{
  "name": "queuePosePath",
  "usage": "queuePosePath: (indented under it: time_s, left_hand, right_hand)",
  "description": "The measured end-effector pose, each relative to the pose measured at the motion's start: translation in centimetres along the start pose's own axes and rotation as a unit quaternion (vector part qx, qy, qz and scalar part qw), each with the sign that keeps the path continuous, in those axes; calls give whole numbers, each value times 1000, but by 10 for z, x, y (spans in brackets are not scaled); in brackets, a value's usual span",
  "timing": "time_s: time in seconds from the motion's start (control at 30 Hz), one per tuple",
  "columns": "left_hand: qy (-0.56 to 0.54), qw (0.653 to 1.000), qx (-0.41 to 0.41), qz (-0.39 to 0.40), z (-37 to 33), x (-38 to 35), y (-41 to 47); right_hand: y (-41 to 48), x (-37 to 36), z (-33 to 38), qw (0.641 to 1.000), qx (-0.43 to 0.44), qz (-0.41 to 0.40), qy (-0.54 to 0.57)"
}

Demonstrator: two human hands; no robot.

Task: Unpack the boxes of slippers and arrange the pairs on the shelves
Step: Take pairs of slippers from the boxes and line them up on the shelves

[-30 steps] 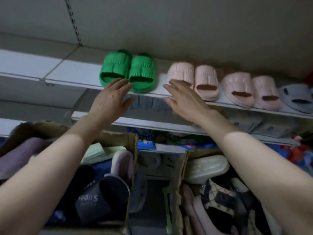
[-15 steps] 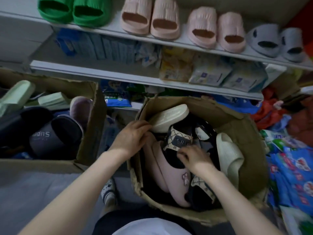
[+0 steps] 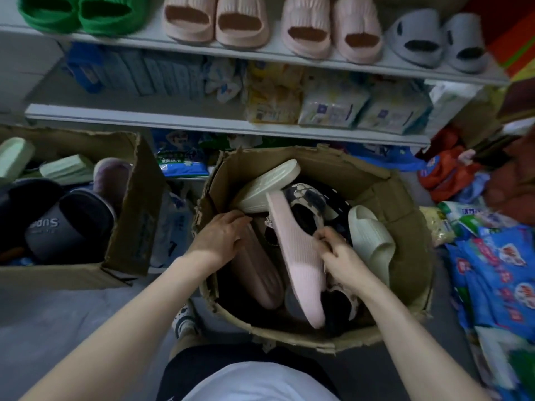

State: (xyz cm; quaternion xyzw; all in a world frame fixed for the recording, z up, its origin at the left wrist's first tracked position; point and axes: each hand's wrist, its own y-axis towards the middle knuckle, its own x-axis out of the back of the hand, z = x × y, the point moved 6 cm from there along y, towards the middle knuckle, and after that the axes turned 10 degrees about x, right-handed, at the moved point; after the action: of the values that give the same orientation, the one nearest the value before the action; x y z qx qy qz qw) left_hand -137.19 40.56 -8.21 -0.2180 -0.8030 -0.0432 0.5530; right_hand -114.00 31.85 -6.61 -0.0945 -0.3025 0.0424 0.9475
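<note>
An open cardboard box in front of me holds several mixed slippers. My right hand grips the edge of a pink slipper, turned sole up and lifted at an angle. My left hand reaches into the box's left side, fingers curled on a darker pink slipper. Cream slippers and a checked dark one lie around them. On the top shelf stand a green pair, two pale pink pairs and a grey pair.
A second open box at left holds dark, green and mauve slippers. The lower shelf carries packaged goods. Blue and red packets are heaped on the floor at right. Grey floor lies at lower left.
Both hands came down from the top shelf into the box. Since half a second ago, my right hand has raised and turned the pink slipper sole up.
</note>
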Motion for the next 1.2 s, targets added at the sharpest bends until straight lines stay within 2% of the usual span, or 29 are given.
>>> queuePosePath:
  time_s: [0.13,0.23,0.3,0.4,0.53,0.6,0.67,0.7,0.77,0.83,0.9,0.93,1.03,1.1,1.2]
  left_hand:
    - [52,995,32,74,-4,-24,7]
    - [145,980,8,136,-13,-43,8]
    - [235,956,4,175,-14,-59,5]
    - [318,928,-22,193,-14,-83,5]
    - [329,923,-87,179,-22,-89,19]
    - [310,931,-117,152,-28,-82,27]
    - [288,945,-94,121,-27,-76,33]
    - [272,956,-61,93,-25,-73,36]
    - [209,975,67,43,-19,-64,36]
    - [148,972,177,33,-16,-66,28]
    - [87,963,249,48,-14,-79,17]
    - [61,960,262,74,-14,-87,12]
    - [-61,965,215,139,-28,-98,13]
    - [-126,959,213,135,-33,-93,15]
    - [-207,952,202,101,-43,-66,12]
  right_hand:
    - [-6,38,10,987,-8,-122,101]
    - [-1,70,16,983,6,-177,40]
    - [5,83,19,985,10,-167,-41]
    - [12,77,18,977,-5,-114,-179]
    - [17,55,12,950,-13,-77,-303]
    - [18,57,7,948,-22,-79,-307]
    - [18,65,1,959,-45,-90,-265]
    - [17,68,-4,964,-53,-93,-244]
    - [18,73,-10,969,-53,-103,-218]
    - [18,75,-13,970,-49,-107,-212]
    - [15,74,-12,970,-35,-110,-212]
    - [13,73,-11,971,-23,-110,-211]
    - [9,69,-7,978,13,-103,-183]
    - [8,70,-4,979,20,-104,-172]
    - [5,85,6,974,26,-147,-173]
